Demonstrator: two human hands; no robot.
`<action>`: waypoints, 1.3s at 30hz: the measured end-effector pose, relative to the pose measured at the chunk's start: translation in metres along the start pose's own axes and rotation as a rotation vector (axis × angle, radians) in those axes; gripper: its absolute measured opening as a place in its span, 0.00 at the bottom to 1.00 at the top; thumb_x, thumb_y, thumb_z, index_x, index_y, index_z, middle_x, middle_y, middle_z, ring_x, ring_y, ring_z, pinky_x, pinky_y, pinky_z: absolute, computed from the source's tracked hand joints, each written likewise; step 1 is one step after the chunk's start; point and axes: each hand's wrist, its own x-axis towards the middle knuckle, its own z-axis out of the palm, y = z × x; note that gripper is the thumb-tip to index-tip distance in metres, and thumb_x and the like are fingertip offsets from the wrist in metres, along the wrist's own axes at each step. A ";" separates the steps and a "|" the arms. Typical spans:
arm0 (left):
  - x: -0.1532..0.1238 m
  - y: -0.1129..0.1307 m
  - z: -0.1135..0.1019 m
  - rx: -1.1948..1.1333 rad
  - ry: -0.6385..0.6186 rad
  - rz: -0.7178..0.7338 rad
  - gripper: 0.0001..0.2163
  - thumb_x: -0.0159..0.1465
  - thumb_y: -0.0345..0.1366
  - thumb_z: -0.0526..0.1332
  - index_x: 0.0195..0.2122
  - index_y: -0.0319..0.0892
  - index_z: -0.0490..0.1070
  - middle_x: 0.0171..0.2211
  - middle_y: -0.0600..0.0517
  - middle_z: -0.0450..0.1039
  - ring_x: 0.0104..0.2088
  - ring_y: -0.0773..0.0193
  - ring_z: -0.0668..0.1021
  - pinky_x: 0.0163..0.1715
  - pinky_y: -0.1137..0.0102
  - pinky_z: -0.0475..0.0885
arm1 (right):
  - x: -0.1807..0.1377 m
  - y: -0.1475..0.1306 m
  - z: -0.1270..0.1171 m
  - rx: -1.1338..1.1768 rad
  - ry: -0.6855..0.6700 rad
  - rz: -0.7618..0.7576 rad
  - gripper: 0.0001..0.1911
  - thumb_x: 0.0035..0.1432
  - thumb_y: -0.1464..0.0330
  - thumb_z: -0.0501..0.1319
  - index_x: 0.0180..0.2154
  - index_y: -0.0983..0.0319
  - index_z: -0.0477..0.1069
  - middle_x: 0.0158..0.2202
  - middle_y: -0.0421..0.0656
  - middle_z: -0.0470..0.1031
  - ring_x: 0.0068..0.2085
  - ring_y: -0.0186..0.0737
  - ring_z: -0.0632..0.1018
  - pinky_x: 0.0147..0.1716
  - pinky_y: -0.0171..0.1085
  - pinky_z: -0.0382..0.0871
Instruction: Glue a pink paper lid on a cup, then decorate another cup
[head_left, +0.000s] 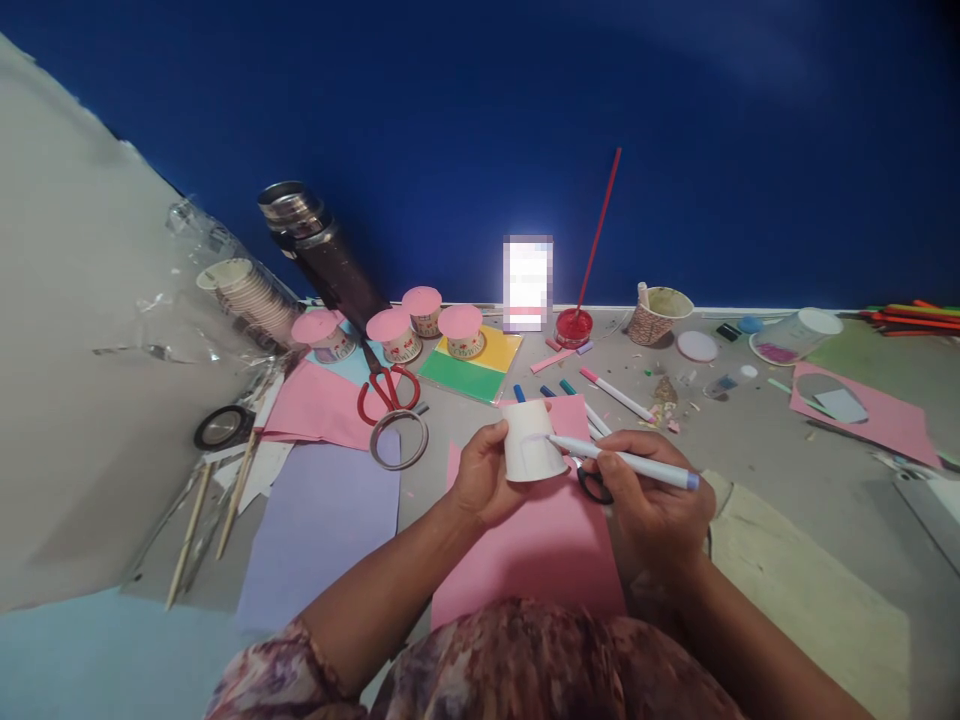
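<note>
My left hand [482,478] is closed round a small white paper cup [529,441], held upside down over a pink sheet of paper [525,550]. My right hand [652,500] grips a white marker [626,462] with a purple end cap; its tip touches the side of the cup, where a faint curved line shows. Black scissor handles [594,484] lie on the pink sheet just under the marker, partly hidden by my right hand.
Several pink-topped cups [422,312] stand at the back by a dark flask [322,250] and a stack of paper cups [251,290]. Red scissors [386,385], a tape ring [399,438], loose markers [619,395], a red paint pot [574,327] and coloured sheets lie around.
</note>
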 end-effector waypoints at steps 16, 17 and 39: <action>0.001 -0.001 -0.004 0.032 0.019 0.015 0.31 0.60 0.41 0.66 0.64 0.34 0.71 0.41 0.43 0.83 0.40 0.51 0.82 0.47 0.59 0.74 | 0.001 -0.004 0.001 -0.032 0.002 -0.026 0.04 0.63 0.64 0.70 0.38 0.57 0.81 0.28 0.41 0.83 0.26 0.41 0.83 0.27 0.37 0.78; 0.001 -0.001 -0.004 0.025 0.023 0.009 0.30 0.60 0.41 0.66 0.63 0.34 0.71 0.41 0.42 0.83 0.40 0.52 0.82 0.47 0.59 0.74 | 0.001 -0.004 0.001 -0.027 -0.005 -0.029 0.04 0.62 0.64 0.70 0.39 0.57 0.81 0.29 0.41 0.83 0.27 0.41 0.83 0.27 0.37 0.78; 0.001 0.000 -0.005 0.020 0.006 0.014 0.30 0.60 0.41 0.67 0.62 0.33 0.71 0.41 0.43 0.82 0.40 0.51 0.82 0.48 0.57 0.75 | 0.003 -0.004 -0.003 -0.021 0.021 -0.054 0.06 0.62 0.63 0.70 0.38 0.58 0.80 0.28 0.42 0.83 0.29 0.43 0.85 0.28 0.38 0.80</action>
